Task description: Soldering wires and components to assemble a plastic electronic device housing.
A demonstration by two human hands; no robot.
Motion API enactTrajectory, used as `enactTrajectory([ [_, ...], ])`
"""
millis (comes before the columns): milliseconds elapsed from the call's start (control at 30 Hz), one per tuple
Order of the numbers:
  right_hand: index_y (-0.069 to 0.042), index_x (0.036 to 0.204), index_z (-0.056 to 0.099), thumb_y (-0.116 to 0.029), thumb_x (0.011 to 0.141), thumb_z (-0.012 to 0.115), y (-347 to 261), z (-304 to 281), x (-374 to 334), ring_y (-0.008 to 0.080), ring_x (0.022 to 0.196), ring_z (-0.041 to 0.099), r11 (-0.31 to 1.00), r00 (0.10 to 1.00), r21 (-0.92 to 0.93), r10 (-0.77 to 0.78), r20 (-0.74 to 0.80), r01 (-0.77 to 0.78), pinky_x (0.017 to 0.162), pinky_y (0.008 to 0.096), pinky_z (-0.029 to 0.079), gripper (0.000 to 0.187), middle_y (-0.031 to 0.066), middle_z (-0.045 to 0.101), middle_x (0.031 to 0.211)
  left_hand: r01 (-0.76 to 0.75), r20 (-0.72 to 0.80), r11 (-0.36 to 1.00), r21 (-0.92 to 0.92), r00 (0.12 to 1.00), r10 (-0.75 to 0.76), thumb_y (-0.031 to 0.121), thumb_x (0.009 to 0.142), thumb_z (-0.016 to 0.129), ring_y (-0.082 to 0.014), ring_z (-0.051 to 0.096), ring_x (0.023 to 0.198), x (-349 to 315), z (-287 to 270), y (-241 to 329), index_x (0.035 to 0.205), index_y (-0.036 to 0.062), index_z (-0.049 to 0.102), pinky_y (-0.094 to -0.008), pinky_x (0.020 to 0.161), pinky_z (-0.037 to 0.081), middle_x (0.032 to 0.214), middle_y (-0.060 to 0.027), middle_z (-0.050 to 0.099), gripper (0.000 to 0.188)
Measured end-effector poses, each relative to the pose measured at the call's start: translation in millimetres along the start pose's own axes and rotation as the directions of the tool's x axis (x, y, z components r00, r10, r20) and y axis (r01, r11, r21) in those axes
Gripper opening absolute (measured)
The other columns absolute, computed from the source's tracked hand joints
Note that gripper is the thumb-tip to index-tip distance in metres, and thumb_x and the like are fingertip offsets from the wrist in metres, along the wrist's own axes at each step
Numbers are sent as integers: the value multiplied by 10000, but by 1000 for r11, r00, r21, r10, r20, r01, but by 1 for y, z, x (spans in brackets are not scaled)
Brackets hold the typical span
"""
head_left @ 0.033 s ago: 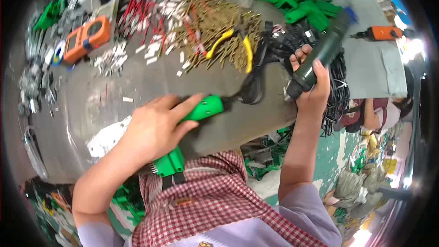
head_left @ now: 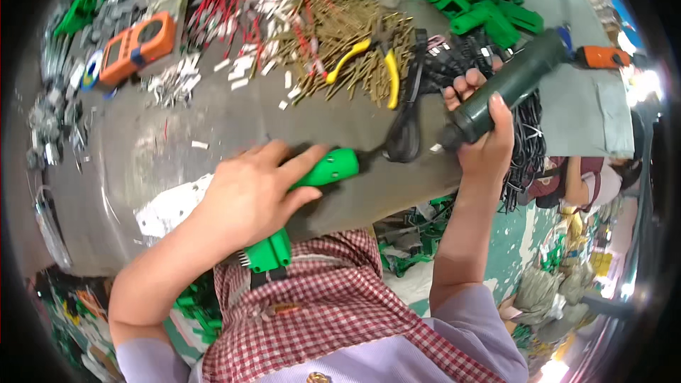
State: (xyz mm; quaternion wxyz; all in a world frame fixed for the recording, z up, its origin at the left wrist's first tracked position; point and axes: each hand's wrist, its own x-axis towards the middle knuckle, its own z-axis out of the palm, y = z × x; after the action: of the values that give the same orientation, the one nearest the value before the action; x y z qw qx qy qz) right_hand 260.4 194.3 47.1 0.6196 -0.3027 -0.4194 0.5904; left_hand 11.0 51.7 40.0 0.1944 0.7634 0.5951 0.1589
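Note:
My left hand (head_left: pixel 248 184) is closed over a green plastic tool body (head_left: pixel 337 168), thumb and forefinger along its rounded end. A black cord (head_left: pixel 404 138) runs from that end. Below the palm, a green block (head_left: pixel 269 252) with a row of small pale prongs sticks out over the table's edge; my hand hides whether both are one piece. My right hand (head_left: pixel 486 120) is wrapped round a dark green cylindrical electric screwdriver (head_left: pixel 511 85), tilted with its narrow end down-left, just above the table. That end is blurred.
Yellow-handled pliers (head_left: pixel 392 78) lie on a heap of brass-coloured screws (head_left: pixel 340 35). Red wires, white connectors and an orange multimeter (head_left: pixel 138 50) lie left. Green housings (head_left: pixel 482 0), coiled black cords (head_left: pixel 525 142) and an orange tool (head_left: pixel 603 57) lie right. Another person (head_left: pixel 592 181) sits far right.
The screwdriver has tilted flatter, its upper end moving right and slightly down. My left hand and the green tool body have shifted slightly right. Both hands keep their hold.

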Motion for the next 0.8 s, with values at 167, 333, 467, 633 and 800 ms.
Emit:
enactTrajectory([
  [167, -26, 1265, 307, -190, 839, 629, 18, 44, -28, 221, 720, 582, 994, 954, 102, -69, 292, 41, 691, 375, 508, 559, 116, 563, 839, 36, 43, 999, 16, 998, -37, 302, 803, 677, -312, 606, 792, 2, 13, 3, 1186, 108, 611, -405, 700, 506, 862, -120, 567, 435],
  [333, -85, 1372, 247, -370, 906, 570, 23, 74, -45, 207, 637, 509, 937, 863, -231, -122, 491, 264, 603, 361, 469, 635, 107, 517, 815, -33, -10, 999, 2, 999, 33, 290, 809, 662, -286, 606, 804, 2, 13, -1, 1137, 70, 620, -385, 714, 504, 869, -98, 555, 397],
  [467, -117, 1404, 226, -394, 890, 618, 28, 77, -58, 211, 628, 534, 927, 830, -242, -114, 546, 286, 576, 358, 482, 704, 103, 531, 810, -17, 37, 1000, 3, 999, 17, 283, 801, 664, -270, 603, 843, 2, 14, -2, 1128, 74, 609, -374, 738, 501, 886, -98, 553, 392],
  [633, -146, 1445, 231, -407, 835, 696, 36, 64, -49, 226, 635, 564, 967, 669, -65, -121, 733, 246, 584, 362, 495, 810, 106, 557, 827, 1, 51, 1000, 13, 999, -2, 288, 803, 660, -261, 605, 841, 2, 19, -3, 1145, 79, 607, -360, 742, 500, 885, -94, 555, 405],
  [800, -153, 1458, 240, -381, 802, 739, 36, 68, -36, 233, 639, 573, 991, 578, -43, -40, 815, 129, 595, 362, 503, 856, 109, 564, 821, -18, 41, 997, 80, 999, 15, 287, 795, 665, -251, 606, 843, 3, 20, -1, 1164, 91, 604, -349, 733, 501, 885, -89, 559, 422],
])
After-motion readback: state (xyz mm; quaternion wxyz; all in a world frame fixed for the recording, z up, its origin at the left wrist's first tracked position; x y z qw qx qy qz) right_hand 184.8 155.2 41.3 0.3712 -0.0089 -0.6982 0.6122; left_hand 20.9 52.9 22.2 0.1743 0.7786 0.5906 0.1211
